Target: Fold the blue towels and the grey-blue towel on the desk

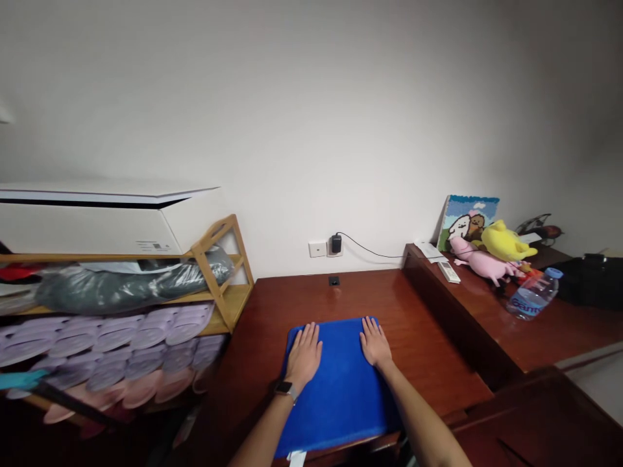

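Observation:
A blue towel (341, 383) lies spread on the reddish-brown wooden desk (433, 350), with a white tag (296, 458) at its near left edge. My left hand (305, 353) rests flat on the towel's far left corner, fingers stretched forward. On the far right corner my right hand (376, 344) lies palm down, its fingers slightly spread. Neither hand grips anything. A smartwatch (286, 388) is on my left wrist.
Left of the desk, a wooden rack (233, 305) carries several slippers (146, 329) and a white box (87, 224). A raised surface to the right bears a plastic bottle (534, 295), a remote control (448, 272) and plush toys (506, 241). A black charger (336, 244) is plugged into the wall.

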`<state>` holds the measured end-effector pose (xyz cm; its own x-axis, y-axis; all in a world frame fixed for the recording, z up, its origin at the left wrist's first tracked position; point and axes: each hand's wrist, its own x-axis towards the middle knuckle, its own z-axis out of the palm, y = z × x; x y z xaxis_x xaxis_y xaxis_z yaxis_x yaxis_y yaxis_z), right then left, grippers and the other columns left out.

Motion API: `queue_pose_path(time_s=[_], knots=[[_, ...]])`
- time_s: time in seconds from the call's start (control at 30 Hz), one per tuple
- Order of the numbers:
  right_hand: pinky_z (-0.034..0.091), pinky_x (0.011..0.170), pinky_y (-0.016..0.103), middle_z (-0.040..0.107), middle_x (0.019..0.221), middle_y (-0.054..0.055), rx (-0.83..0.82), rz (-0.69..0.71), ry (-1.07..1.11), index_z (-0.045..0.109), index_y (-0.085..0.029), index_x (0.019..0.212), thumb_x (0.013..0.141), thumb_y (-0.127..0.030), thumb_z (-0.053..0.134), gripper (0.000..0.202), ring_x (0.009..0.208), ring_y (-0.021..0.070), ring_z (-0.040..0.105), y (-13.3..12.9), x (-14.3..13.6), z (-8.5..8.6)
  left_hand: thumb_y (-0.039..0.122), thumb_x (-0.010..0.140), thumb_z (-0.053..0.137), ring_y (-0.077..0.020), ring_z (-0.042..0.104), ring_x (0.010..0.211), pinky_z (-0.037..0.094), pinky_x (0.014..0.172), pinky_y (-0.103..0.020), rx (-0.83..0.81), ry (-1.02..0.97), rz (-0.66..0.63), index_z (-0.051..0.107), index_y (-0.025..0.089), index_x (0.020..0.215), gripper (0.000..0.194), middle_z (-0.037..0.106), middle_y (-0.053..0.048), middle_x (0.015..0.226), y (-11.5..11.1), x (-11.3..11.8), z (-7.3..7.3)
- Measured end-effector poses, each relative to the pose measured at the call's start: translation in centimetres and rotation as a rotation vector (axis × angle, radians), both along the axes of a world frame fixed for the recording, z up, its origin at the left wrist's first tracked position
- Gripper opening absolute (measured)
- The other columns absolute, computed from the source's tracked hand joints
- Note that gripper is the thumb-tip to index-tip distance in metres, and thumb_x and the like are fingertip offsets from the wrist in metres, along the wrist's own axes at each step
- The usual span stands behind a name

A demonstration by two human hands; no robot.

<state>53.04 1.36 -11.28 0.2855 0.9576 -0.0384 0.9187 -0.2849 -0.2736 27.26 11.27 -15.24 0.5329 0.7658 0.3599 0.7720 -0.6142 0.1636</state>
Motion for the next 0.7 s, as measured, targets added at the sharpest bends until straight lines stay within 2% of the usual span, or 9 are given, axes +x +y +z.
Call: queue_pose_path(time_s=[0.17, 0.23, 0.27, 0.33, 0.43, 0.5, 0.57, 0.63, 0.7], knots=[[0.013, 0.140, 0.042, 0.022, 0.185, 0.008, -0.011, 0.003, 0.002, 0.027, -0.013, 0.177, 0.115, -0.038, 0.020, 0.068, 0.173, 0.0225, 0.014, 0.0, 0.1, 0.3, 0.041, 0.113, 0.029, -0.0265, 0.045, 0.163, 0.037, 0.134, -0.050, -0.047, 0.041, -0.182, 0.051, 0.022, 0.166, 0.061, 0.052, -0.009, 0.173, -2.8, 8.4, 0.3], [0.013, 0.140, 0.042, 0.023, 0.184, 0.008, -0.009, 0.014, -0.001, 0.028, -0.012, 0.177, 0.115, -0.037, 0.019, 0.068, 0.173, 0.0225, 0.014, -0.1, 0.2, 0.2, 0.042, 0.112, 0.033, -0.0258, 0.047, 0.161, 0.039, 0.133, -0.049, -0.056, 0.044, -0.190, 0.052, 0.025, 0.166, 0.060, 0.054, -0.008, 0.171, -3.1, 9.8, 0.1], [0.013, 0.140, 0.042, 0.023, 0.184, 0.008, -0.006, 0.017, -0.002, 0.028, -0.012, 0.177, 0.115, -0.038, 0.019, 0.068, 0.173, 0.0223, 0.014, -0.1, 0.2, 0.1, 0.043, 0.112, 0.033, -0.0263, 0.048, 0.161, 0.039, 0.133, -0.051, -0.061, 0.042, -0.177, 0.051, 0.026, 0.166, 0.060, 0.055, -0.008, 0.171, -3.0, 9.7, -0.1], [0.013, 0.140, 0.042, 0.024, 0.184, 0.008, -0.004, 0.014, -0.001, 0.027, -0.012, 0.177, 0.115, -0.039, 0.017, 0.068, 0.173, 0.0219, 0.014, -0.1, 0.3, -0.2, 0.044, 0.112, 0.032, -0.0286, 0.048, 0.161, 0.038, 0.133, -0.054, -0.069, 0.035, -0.126, 0.047, 0.024, 0.169, 0.062, 0.054, -0.011, 0.171, -2.2, 8.0, -0.4], [0.014, 0.140, 0.043, 0.023, 0.184, 0.008, -0.011, 0.003, 0.000, 0.025, -0.012, 0.177, 0.116, -0.040, 0.017, 0.068, 0.173, 0.0222, 0.014, 0.0, 0.4, -0.5, 0.044, 0.112, 0.028, -0.0316, 0.047, 0.161, 0.036, 0.133, -0.057, -0.080, 0.025, -0.015, 0.043, 0.018, 0.171, 0.066, 0.054, -0.016, 0.171, -0.5, 2.8, -0.9], [0.014, 0.140, 0.042, 0.022, 0.185, 0.007, -0.012, -0.003, -0.004, 0.025, -0.014, 0.177, 0.116, -0.040, 0.018, 0.068, 0.173, 0.0218, 0.014, 0.1, 0.4, -0.5, 0.046, 0.112, 0.028, -0.0316, 0.047, 0.161, 0.036, 0.133, -0.056, -0.080, 0.018, 0.060, 0.042, 0.017, 0.171, 0.068, 0.054, -0.016, 0.170, 0.5, -0.7, -1.4], [0.016, 0.139, 0.041, 0.023, 0.184, 0.006, -0.016, -0.010, -0.006, 0.026, -0.015, 0.177, 0.116, -0.040, 0.020, 0.067, 0.173, 0.0212, 0.014, 0.2, 0.4, -0.2, 0.047, 0.111, 0.029, -0.0308, 0.046, 0.162, 0.039, 0.132, -0.054, -0.073, 0.002, 0.115, 0.042, 0.017, 0.171, 0.068, 0.055, -0.015, 0.170, 1.0, -3.3, -1.7], [0.016, 0.139, 0.040, 0.024, 0.184, 0.007, -0.038, -0.015, -0.007, 0.026, -0.015, 0.177, 0.115, -0.040, 0.022, 0.067, 0.172, 0.0214, 0.015, 0.2, 0.2, 0.2, 0.047, 0.111, 0.029, -0.0308, 0.045, 0.163, 0.042, 0.131, -0.053, -0.071, -0.022, 0.136, 0.042, 0.016, 0.171, 0.069, 0.054, -0.016, 0.171, 1.1, -4.7, -1.9], [0.015, 0.139, 0.040, 0.025, 0.184, 0.008, -0.060, -0.016, -0.013, 0.026, -0.013, 0.177, 0.115, -0.039, 0.022, 0.068, 0.172, 0.0220, 0.016, -0.3, 0.0, 0.4, 0.046, 0.111, 0.028, -0.0311, 0.043, 0.164, 0.043, 0.130, -0.052, -0.087, -0.033, 0.139, 0.043, 0.014, 0.170, 0.069, 0.052, -0.016, 0.172, 0.9, -5.0, -1.9]])
